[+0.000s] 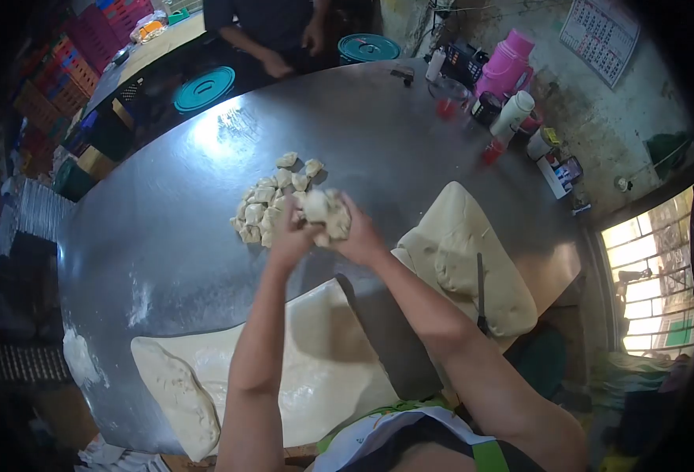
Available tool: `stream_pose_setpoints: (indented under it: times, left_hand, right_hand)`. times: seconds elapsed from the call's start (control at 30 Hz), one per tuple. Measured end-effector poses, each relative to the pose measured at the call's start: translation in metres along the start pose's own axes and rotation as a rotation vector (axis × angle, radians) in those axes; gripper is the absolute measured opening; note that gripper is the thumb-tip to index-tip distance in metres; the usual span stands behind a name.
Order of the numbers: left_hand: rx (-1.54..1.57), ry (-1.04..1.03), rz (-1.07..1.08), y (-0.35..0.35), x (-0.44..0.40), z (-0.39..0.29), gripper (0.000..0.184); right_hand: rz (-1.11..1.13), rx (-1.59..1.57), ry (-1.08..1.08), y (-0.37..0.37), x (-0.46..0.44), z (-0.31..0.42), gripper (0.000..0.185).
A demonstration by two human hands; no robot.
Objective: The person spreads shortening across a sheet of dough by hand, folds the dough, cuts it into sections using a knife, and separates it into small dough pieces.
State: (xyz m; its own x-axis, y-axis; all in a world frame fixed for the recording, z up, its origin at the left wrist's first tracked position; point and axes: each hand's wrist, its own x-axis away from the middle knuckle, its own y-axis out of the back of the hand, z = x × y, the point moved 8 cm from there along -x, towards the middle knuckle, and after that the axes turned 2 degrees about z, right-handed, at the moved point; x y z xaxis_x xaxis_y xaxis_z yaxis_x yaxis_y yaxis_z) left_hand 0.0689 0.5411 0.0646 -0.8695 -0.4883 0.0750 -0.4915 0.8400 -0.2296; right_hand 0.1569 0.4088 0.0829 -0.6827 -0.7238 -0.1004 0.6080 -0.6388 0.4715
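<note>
Several small dough pieces (pixel 259 206) lie heaped near the middle of the metal table. At the heap's right side, my left hand (pixel 290 236) and my right hand (pixel 359 236) are closed around a clump of dough pieces (pixel 327 212), blurred by motion. Closer to me, a wide flat sheet of dough (pixel 323 354) spreads under my forearms, its left end folded over. A thick slab of dough (pixel 473 259) rests to the right, with a dark long-handled tool (pixel 481 291) on it.
Across the metal table (pixel 158 204) stands a person (pixel 264 31) in dark clothes, between teal lids (pixel 205 89). Bottles (pixel 512 114), a pink flask (pixel 506 63) and red cups line the back right edge. White flour marks the left edge.
</note>
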Motion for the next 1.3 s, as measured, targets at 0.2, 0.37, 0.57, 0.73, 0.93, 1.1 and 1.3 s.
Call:
stream_pose_setpoints:
  times: [0.2,0.37,0.57,0.73,0.93,1.1,1.3]
  left_hand:
    - [-0.146,-0.049,-0.172,0.047,0.082,-0.025,0.08]
    - [-0.186,0.294,-0.192,0.007,0.249,0.037,0.061]
    - [-0.216,0.316,-0.153,-0.09,0.309,0.054,0.049]
    - [-0.359,0.344,0.128,-0.183,0.285,0.05,0.044]
    - [-0.379,0.415,0.191,-0.205,0.314,0.092,0.051]
    - [-0.517,0.106,0.148,-0.24,0.32,0.143,0.064]
    - [-0.468,0.004,0.326,-0.287,0.305,0.107,0.038]
  right_hand:
    - [0.052,0.301,0.112,0.036,0.028,-0.013,0.06]
    - [0.19,0.852,-0.127,0.079,0.093,-0.082,0.061]
    - [0.241,0.789,0.198,0.073,0.1,-0.08,0.058]
    - [0.279,0.881,0.209,0.063,0.082,-0.089,0.051]
    - [0.415,0.519,0.692,0.054,0.217,-0.047,0.03]
    - [0.331,-0.308,0.331,0.187,0.282,0.088,0.031]
    - [-0.047,-0.527,0.605,0.3,0.327,0.179,0.029]
